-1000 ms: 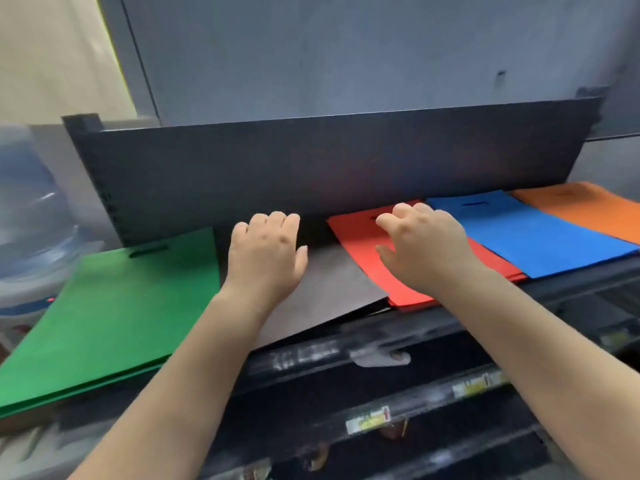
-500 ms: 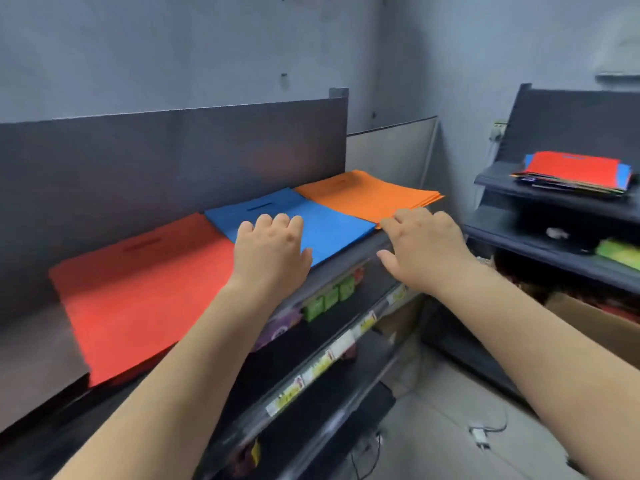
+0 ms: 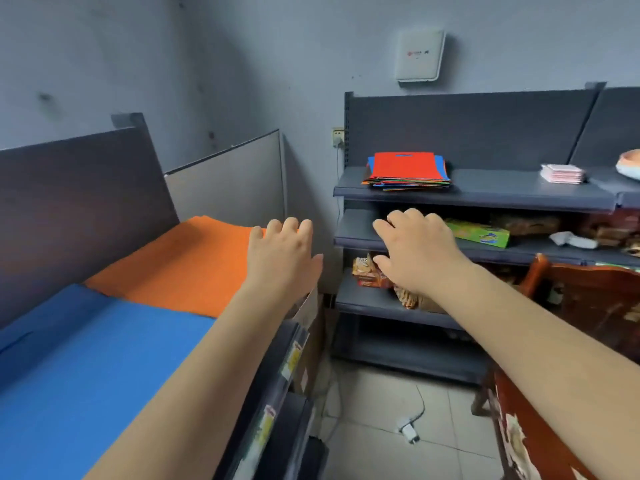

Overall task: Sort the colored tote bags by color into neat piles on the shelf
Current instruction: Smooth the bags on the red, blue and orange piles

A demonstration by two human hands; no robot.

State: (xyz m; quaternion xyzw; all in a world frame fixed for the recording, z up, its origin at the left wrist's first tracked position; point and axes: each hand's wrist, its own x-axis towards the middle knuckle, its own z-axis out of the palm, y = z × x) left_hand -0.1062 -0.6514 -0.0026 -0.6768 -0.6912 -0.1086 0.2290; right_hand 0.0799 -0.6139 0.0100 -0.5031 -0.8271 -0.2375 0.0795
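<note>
On the left shelf lie a blue tote pile near me and an orange tote pile beyond it. A mixed stack of tote bags, red on top with blue and other colours showing at its edges, rests on the top board of the far shelf. My left hand hovers empty over the orange pile's right end, fingers loosely apart. My right hand is raised in the gap between the shelves, empty, fingers spread, below the mixed stack.
The far shelf's lower boards hold a green box and snack packets. A pink stack sits on its top board. A wooden chair stands at the right. A cable and plug lie on the tiled floor.
My view has swung right, from the green, red and blue piles to the far shelf. Both empty hands left the red pile and moved right through the air.
</note>
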